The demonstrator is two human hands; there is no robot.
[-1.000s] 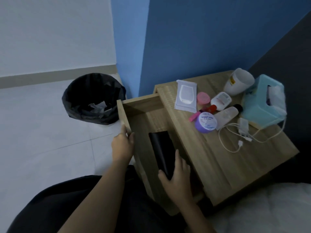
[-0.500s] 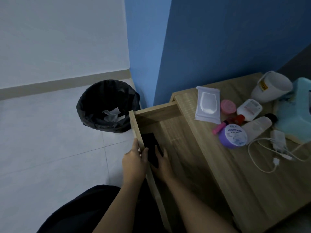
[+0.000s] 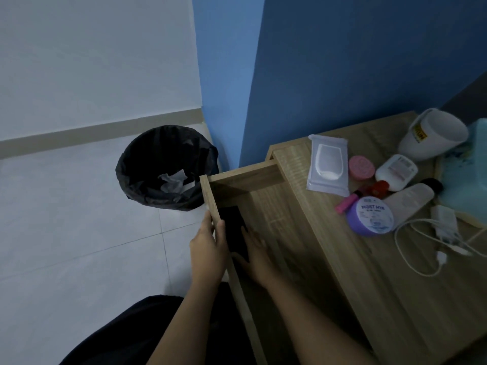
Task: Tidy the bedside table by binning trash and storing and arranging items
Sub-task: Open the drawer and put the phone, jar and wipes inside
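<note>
A person's right hand (image 3: 254,255) lies flat inside the open drawer (image 3: 271,222) of a wooden bedside table (image 3: 390,293), fingers spread over the near end of a flat black object (image 3: 233,227), perhaps a wallet or a phone, pressing on it rather than closing around it, so the hold is open-palmed and nothing is lifted. The left hand (image 3: 208,248) wraps the drawer's front panel, thumb inside and fingers outside, clamped on the board to steady it. The black object rests on the drawer floor, tight against that front panel and well clear of the back. It looks thin, rigid and smooth; it would likely slide easily on the wood and is best pinched along its long edges, since its flat face offers little to grab. On the tabletop beyond sit a pack of wet wipes (image 3: 328,163), a pink jar (image 3: 361,166), a purple tub (image 3: 370,216), small white bottles, a tipped white cup (image 3: 434,135) and a white charger with its loose cable (image 3: 421,248); the cable is limp and apt to tangle, and is likely best gathered in a coil. A black-lined bin (image 3: 166,167) holding crumpled paper stands on the tiled floor just beside the table.
</note>
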